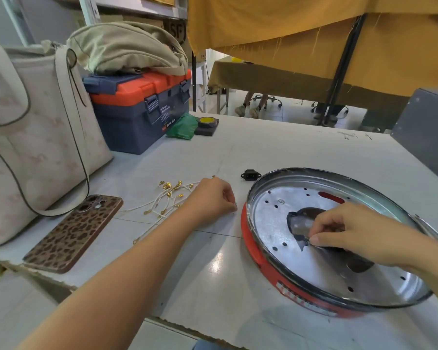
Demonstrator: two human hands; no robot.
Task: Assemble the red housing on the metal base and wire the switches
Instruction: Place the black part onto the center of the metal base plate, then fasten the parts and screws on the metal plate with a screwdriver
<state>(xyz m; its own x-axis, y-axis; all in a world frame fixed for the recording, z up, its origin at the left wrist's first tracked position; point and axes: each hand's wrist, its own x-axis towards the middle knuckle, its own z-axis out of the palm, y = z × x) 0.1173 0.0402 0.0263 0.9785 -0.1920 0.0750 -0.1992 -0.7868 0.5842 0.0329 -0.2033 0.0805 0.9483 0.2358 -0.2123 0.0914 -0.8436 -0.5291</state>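
A round metal base (276, 198) lies on the table at the right, set inside a red housing (257, 256) whose rim shows along its near left side. My right hand (347, 231) reaches over the base and pinches a small part at the edge of its dark central opening (301, 223). My left hand (213, 198) rests on the table just left of the housing, fingers curled and pinching a tiny metal piece. A bundle of white wires with gold terminals (167, 198) lies behind my left hand. A black socket (250, 174) sits beyond the base's far left rim.
A phone in a leopard-print case (74, 231) lies at the near left. A white tote bag (31, 137), a blue and orange toolbox (142, 107), a green packet (181, 128) and a tape roll (206, 122) stand at the back left. A grey box (425, 132) stands at the right edge.
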